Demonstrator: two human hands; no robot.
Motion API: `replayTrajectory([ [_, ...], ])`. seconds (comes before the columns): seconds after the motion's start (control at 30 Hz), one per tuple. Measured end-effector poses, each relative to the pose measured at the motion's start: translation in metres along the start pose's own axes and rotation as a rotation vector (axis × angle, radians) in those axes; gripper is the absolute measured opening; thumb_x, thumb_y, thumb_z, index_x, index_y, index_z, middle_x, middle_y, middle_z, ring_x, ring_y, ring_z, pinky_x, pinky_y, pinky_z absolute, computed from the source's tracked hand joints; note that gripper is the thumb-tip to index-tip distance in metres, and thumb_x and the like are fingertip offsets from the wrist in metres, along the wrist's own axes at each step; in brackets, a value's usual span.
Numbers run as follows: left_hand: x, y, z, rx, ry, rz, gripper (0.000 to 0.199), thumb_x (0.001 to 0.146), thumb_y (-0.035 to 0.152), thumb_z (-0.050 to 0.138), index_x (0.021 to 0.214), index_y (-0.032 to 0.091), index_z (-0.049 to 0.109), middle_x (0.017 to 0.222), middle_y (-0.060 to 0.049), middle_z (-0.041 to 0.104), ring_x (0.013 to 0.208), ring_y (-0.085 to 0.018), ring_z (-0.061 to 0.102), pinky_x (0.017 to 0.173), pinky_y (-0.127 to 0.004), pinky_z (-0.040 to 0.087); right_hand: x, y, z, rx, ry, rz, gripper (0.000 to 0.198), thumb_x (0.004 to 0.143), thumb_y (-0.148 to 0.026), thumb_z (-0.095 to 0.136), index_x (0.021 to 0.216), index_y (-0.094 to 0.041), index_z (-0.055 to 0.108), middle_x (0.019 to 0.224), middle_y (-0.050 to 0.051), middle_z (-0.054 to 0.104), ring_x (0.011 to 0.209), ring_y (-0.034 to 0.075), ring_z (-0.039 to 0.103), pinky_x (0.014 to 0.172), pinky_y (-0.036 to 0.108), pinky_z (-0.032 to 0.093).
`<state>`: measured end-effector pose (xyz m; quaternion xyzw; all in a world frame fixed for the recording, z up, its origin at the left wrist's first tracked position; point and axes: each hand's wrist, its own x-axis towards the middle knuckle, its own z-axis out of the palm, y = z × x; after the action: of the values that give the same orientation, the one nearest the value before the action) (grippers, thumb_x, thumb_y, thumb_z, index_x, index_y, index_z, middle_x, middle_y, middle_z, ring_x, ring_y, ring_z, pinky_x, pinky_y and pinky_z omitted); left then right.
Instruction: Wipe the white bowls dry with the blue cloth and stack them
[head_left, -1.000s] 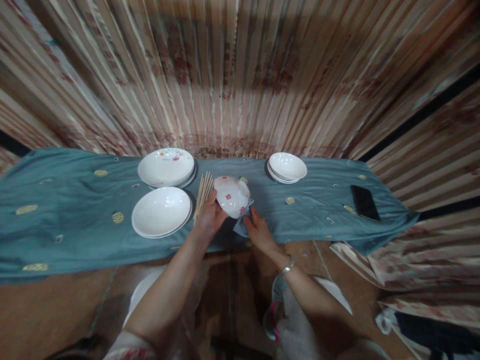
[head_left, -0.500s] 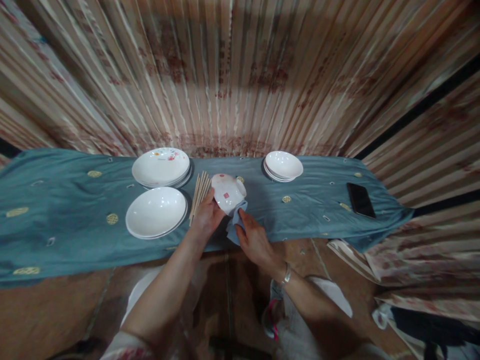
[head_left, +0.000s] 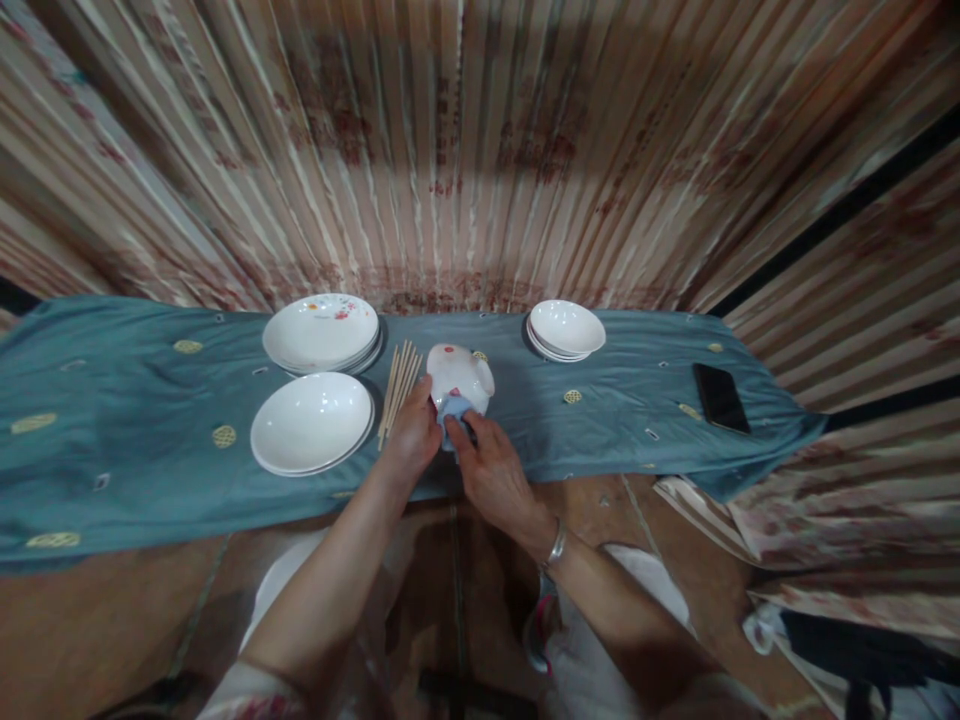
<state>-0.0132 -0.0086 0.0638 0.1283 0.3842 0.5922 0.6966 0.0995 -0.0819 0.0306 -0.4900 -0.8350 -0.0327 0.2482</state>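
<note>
My left hand [head_left: 415, 432] grips the rim of a white bowl [head_left: 469, 375] with red marks, which is tilted on its side so its outer wall and foot ring show. Pinched in my right hand [head_left: 496, 472] is a light blue cloth [head_left: 452, 410], pressed against the lower outside of the bowl. The bowl's inside faces away and is hidden. Just left of the bowl lies a bunch of wooden chopsticks [head_left: 399, 385], close by my left hand.
A stack of large floral plates [head_left: 319, 335] sits back left, with deep white dishes [head_left: 311, 425] in front. Stacked small bowls [head_left: 566, 330] stand right of centre. A black phone [head_left: 720, 398] lies far right on the teal tablecloth [head_left: 161, 450]. A pleated curtain [head_left: 465, 150] hangs behind.
My right hand has moved the cloth left and up along the bowl's outside, closer to my left hand. The bowl has turned slightly in my left hand.
</note>
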Motion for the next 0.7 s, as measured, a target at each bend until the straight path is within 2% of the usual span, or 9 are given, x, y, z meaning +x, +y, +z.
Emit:
replayTrajectory([
  [0.17,-0.003,0.0,-0.002,0.003,0.022,0.003,0.027,0.097,0.02,0.043,0.086,0.013,0.067,0.07,-0.003,0.07,0.07,-0.013,0.068,0.075,-0.022,0.052,0.011,-0.001,-0.003,-0.063,0.012,-0.016,0.045,0.093,-0.008,0.043,0.136,-0.016,0.053,0.131,0.019,0.053,0.111,0.027,0.052,0.094,0.043,0.048],
  [0.3,-0.004,-0.002,-0.004,-0.006,0.028,0.011,0.025,0.097,0.02,0.046,0.084,0.011,0.066,0.07,-0.001,0.068,0.06,-0.009,0.062,0.068,-0.02,0.051,0.02,0.0,-0.002,-0.071,0.06,-0.023,0.04,0.094,-0.011,0.046,0.132,-0.018,0.056,0.136,0.018,0.052,0.122,0.029,0.046,0.096,0.044,0.045],
  [0.43,-0.006,-0.003,-0.003,-0.017,0.028,0.02,0.029,0.098,0.02,0.042,0.084,0.012,0.066,0.075,-0.003,0.069,0.07,-0.01,0.065,0.078,-0.021,0.052,0.029,0.0,-0.002,-0.033,0.047,0.012,0.04,0.094,-0.012,0.048,0.132,-0.02,0.056,0.14,0.017,0.05,0.126,0.029,0.044,0.097,0.044,0.043],
  [0.6,-0.015,-0.002,0.007,-0.041,-0.031,0.032,0.039,0.101,0.026,0.035,0.085,0.017,0.069,0.082,-0.006,0.073,0.101,-0.018,0.067,0.098,-0.028,0.049,0.041,0.005,-0.004,-0.025,0.076,0.063,0.043,0.095,-0.013,0.047,0.138,-0.02,0.052,0.142,0.018,0.048,0.127,0.03,0.044,0.099,0.045,0.042],
  [0.7,-0.018,-0.001,0.011,-0.05,-0.069,0.026,0.044,0.102,0.027,0.03,0.087,0.016,0.07,0.088,-0.008,0.074,0.113,-0.021,0.063,0.103,-0.032,0.047,0.046,0.008,-0.005,-0.012,0.092,0.089,0.045,0.095,-0.013,0.047,0.139,-0.023,0.05,0.145,0.017,0.045,0.128,0.03,0.043,0.102,0.048,0.04],
])
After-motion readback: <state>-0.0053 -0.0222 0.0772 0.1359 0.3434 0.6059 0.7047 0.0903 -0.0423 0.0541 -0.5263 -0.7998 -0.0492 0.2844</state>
